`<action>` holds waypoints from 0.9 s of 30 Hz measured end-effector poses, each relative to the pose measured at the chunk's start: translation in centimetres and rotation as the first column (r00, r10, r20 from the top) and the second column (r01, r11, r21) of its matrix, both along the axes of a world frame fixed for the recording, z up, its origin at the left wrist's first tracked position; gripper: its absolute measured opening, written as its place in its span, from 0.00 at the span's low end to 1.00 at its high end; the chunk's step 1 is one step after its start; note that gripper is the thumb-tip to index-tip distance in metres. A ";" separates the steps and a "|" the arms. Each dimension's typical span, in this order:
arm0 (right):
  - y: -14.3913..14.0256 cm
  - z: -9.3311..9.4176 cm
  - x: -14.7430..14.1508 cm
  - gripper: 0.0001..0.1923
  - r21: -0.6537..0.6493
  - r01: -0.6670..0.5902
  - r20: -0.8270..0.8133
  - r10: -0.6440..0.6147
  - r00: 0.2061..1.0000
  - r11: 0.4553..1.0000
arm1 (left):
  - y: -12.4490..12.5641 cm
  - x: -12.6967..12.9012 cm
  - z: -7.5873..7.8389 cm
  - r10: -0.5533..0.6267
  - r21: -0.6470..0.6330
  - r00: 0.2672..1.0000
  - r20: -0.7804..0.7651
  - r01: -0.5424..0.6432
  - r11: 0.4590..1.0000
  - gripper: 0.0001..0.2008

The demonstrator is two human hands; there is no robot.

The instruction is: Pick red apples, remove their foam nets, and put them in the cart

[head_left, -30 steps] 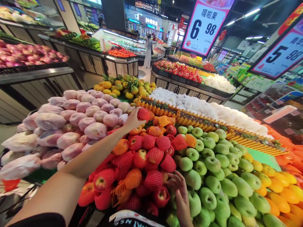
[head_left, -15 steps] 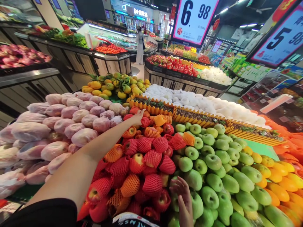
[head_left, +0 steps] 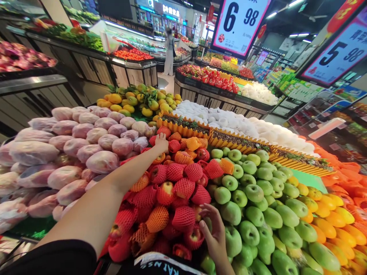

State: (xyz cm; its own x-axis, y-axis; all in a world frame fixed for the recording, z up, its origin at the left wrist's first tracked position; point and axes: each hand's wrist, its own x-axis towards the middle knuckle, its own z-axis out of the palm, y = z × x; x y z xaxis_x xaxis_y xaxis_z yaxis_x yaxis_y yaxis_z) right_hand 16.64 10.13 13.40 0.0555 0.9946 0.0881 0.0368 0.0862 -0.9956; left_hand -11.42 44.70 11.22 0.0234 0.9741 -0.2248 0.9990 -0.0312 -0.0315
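Observation:
My left hand (head_left: pixel 162 143) reaches far across a heap of apples in red and orange foam nets. Its fingers stretch forward over the fruit at the back, against a red-netted apple (head_left: pixel 164 131); I see no fruit lifted in them, though the undersides are hidden. Just right of the fingers sits another netted apple (head_left: pixel 174 146). Closer to me, my right hand (head_left: pixel 213 229) hovers with curved, parted fingers and nothing in it. It is at the border between a netted apple (head_left: pixel 194 236) and the green apples (head_left: pixel 233 240).
Wrapped pinkish fruit (head_left: pixel 102 160) lies to the left, with leafy yellow-green citrus (head_left: pixel 129 101) behind. A yellow slatted divider (head_left: pixel 186 128) borders white-netted fruit (head_left: pixel 218 117). Yellow-orange fruit (head_left: pixel 327 225) fills the right. Price screens (head_left: pixel 242 26) hang overhead; a person (head_left: pixel 169 53) stands in the distance.
My left hand has drawn slightly back and left, off the fruit near the divider. My right hand has moved up and left, showing more of its palm side and fingers.

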 end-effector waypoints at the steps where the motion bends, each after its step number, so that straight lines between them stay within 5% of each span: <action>1: 0.1 0.1 0.0 0.17 0.010 -0.008 0.008 0.008 1.000 1.000 | -0.4 0.1 0.4 -0.011 0.031 1.000 0.003 0.011 0.999 0.43; 6: -0.7 -1.1 0.2 0.14 -0.023 -0.036 0.035 0.037 0.999 0.999 | -2.9 -1.7 3.9 0.010 0.238 0.999 0.050 -0.021 0.971 0.33; 10: -1.4 -2.8 0.2 0.13 -0.103 -0.044 0.022 0.046 0.999 0.994 | -6.0 -4.5 7.9 -0.020 0.468 0.961 0.275 -0.116 0.876 0.33; 13: -1.4 -3.2 0.1 0.11 -0.119 -0.043 0.027 0.047 0.999 0.992 | -9.9 -5.0 10.2 -0.207 0.552 0.845 0.494 -0.120 0.825 0.32; 15: -0.8 -2.8 0.1 0.10 -0.081 -0.043 0.088 0.050 0.995 0.996 | -13.4 -3.9 10.7 -0.303 0.505 0.716 0.629 -0.080 0.860 0.30; 20: 3.8 -0.4 1.3 0.16 0.155 -0.074 0.491 -0.012 0.871 0.985 | -22.2 1.5 7.4 -0.334 0.293 0.530 0.779 0.163 0.942 0.26; 24: 9.2 0.7 3.4 0.27 0.229 -0.072 0.771 -0.135 0.622 0.971 | -26.1 4.4 4.1 -0.343 0.270 0.628 0.698 0.213 0.939 0.29; 27: 12.3 0.6 4.5 0.24 0.125 -0.045 0.928 -0.101 0.359 0.991 | -27.5 4.7 3.1 -0.306 0.231 0.681 0.665 0.202 0.952 0.30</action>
State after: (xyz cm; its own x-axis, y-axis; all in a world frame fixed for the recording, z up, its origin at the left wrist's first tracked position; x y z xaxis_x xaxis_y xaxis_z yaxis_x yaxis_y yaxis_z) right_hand 21.16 22.39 13.97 -0.1067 0.9725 0.2072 0.9376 0.1678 -0.3046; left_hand -6.67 17.24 14.28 0.3708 0.9252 0.0809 0.6962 -0.3346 0.6350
